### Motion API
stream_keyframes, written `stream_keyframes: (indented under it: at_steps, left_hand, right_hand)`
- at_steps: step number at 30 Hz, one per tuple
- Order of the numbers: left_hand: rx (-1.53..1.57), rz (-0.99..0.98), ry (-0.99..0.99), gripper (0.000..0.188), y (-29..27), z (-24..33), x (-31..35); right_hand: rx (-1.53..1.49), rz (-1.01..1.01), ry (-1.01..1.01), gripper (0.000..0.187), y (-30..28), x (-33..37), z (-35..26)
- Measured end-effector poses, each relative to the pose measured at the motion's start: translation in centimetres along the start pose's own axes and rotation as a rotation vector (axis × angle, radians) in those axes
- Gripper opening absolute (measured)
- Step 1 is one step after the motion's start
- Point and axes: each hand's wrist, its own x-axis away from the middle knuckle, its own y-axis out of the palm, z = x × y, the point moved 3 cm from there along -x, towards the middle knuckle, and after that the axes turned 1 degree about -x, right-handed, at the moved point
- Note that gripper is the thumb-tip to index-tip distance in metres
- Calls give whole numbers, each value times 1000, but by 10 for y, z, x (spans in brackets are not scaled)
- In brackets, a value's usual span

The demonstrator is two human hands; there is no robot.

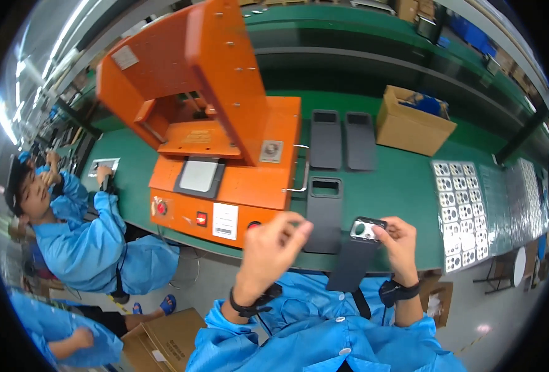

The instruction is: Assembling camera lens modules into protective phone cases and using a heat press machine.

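Observation:
My right hand point(401, 244) grips a dark grey phone back cover point(353, 263) by its upper end, thumb on top. A white-and-black camera-shaped plate point(364, 230) with round holes lies at that end, by the thumb. The cover hangs tilted over my lap. My left hand point(276, 245) is raised to the left of it, apart from it, thumb and fingertips drawn together in a pinch. Anything between those fingertips is too small to make out. Just beyond, between my hands, a similar cover point(324, 214) with a rectangular cutout lies on the green table point(398, 180).
An orange press machine point(225, 142) stands at the left, a grey pad point(198, 176) on its bed. Two more covers point(326, 141) lie behind. A cardboard box point(411, 124) sits back right, near sheets of camera-shaped plates point(459, 214). Another person point(88, 239) works at the far left.

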Motion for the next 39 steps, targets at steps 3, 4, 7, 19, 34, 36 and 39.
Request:
stream_keyframes:
  at_steps: [3, 4, 7, 19, 34, 36, 39]
  left_hand:
    - [-391, 420, 67, 19, -60, -15, -20]
    - [-539, 482, 80, 19, -77, -19, -28]
    - [-912, 539, 85, 30, -101, -50, -46]
    - [-795, 585, 28, 41, -132, -49, -64]
    - [-754, 630, -200, 41, -298, -254, 44]
    - [-778, 575, -214, 43, -292, -273, 25]
    - [-843, 543, -216, 45, -292, -291, 15]
  right_hand:
    - [79, 104, -9, 12, -29, 10, 15]
    - [72, 120, 4, 12, -39, 13, 22]
    - [161, 183, -6, 10, -54, 16, 36]
    - [143, 137, -11, 10, -59, 16, 40]
    - [134, 126, -45, 10, -40, -6, 26]
    - [125, 119, -34, 10, -22, -11, 19]
    - [91, -7, -26, 10, 13, -16, 19]
